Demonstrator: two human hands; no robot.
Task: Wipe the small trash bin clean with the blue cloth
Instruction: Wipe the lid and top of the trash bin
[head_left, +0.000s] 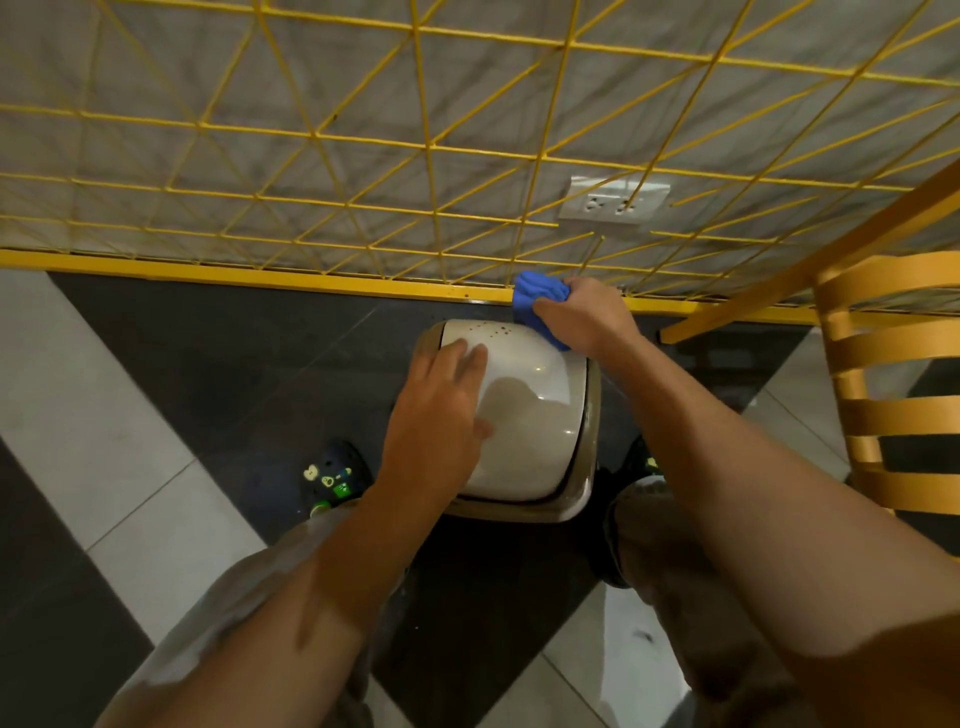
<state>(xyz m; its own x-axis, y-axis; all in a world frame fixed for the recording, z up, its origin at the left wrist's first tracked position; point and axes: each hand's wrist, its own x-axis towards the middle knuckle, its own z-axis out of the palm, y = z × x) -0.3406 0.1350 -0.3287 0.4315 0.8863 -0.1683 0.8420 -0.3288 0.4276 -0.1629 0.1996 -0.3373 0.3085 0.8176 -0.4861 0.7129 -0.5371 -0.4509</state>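
Note:
The small trash bin (530, 410) stands on the floor between my feet; it has a white domed lid set in a beige rim. My left hand (441, 410) rests flat on the left side of the lid, fingers straight. My right hand (587, 317) grips the bunched blue cloth (535, 296) and holds it against the bin's far right corner. Part of the cloth is hidden under my fingers.
A yellow wire grid (363, 171) on a yellow base rail runs along the wall just behind the bin, with a wall socket (613, 200) behind it. An orange slatted chair (893, 395) stands at the right. My shoes (335, 475) flank the bin on the tiled floor.

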